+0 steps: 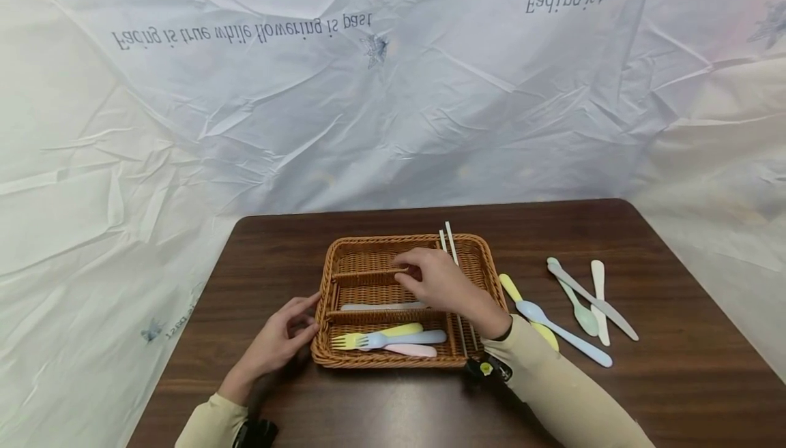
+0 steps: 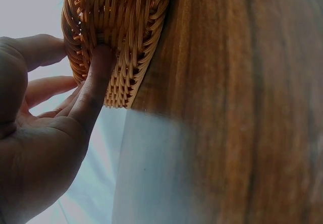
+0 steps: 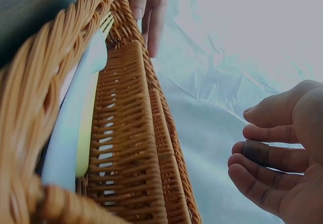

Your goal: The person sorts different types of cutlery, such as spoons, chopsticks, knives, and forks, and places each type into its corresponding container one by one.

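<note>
A brown wicker cutlery basket point(image 1: 393, 364) with several compartments stands on the table. My left hand point(image 1: 279, 342) touches its left side, the thumb point(image 2: 96, 77) against the outer woven wall. Over the basket's middle hovers my right hand point(image 1: 439, 284), holding nothing, with fingers loosely bent. Below it a pale knife point(image 1: 383, 307) lies in the middle compartment. The front compartment holds a yellow fork point(image 1: 399, 330), a blue fork point(image 1: 424, 338) and a pink piece of cutlery point(image 1: 414, 350), its head hidden. White chopsticks point(image 1: 451, 240) lie along the right compartment, their ends past the back rim.
Right of the basket, a blue spoon point(image 1: 571, 339) crosses a yellow spoon point(image 1: 511, 288), partly behind my right forearm. Farther right, a grey knife point(image 1: 608, 311) lies across a green spoon point(image 1: 583, 318) and a white knife point(image 1: 598, 277). White printed sheeting point(image 1: 368, 114) hangs behind the dark wooden table point(image 1: 393, 400).
</note>
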{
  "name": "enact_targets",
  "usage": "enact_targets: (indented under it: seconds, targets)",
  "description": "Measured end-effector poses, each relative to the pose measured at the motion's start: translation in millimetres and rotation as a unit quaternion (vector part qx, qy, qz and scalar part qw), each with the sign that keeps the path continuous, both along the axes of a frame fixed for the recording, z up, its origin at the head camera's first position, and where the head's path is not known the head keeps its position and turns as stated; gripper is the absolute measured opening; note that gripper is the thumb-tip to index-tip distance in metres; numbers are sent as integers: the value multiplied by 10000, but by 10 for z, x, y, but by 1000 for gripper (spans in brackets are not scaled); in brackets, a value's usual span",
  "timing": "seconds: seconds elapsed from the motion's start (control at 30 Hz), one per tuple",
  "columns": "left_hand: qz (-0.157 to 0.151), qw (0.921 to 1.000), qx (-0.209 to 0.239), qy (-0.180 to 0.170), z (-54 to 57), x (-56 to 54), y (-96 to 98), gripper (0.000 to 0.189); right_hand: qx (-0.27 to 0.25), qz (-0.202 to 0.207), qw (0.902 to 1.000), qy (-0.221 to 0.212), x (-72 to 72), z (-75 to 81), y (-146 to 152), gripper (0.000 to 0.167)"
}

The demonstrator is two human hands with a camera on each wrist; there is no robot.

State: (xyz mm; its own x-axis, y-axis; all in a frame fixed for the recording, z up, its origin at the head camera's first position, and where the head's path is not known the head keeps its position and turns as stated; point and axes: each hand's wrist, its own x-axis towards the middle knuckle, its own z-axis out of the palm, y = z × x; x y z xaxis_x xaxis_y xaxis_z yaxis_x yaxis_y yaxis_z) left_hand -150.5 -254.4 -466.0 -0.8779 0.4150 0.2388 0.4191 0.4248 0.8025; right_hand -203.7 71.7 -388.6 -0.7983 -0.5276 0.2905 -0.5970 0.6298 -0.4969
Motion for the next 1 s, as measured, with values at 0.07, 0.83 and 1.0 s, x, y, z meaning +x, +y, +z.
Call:
enact_targets:
  seconds: [0.07, 0.83, 1.0]
  targets:
    - [10, 10000, 5, -30, 2, 0, -5, 55, -23, -41, 10000, 38, -5, 11, 27, 26]
    - [19, 9999, 55, -113, 16, -4, -13, 55, -304, -715, 9966, 288, -89, 107, 510, 24]
    - [11, 9999, 31, -104, 24, 1, -6, 55, -311, -1002, 9941, 266, -99, 134, 647, 27]
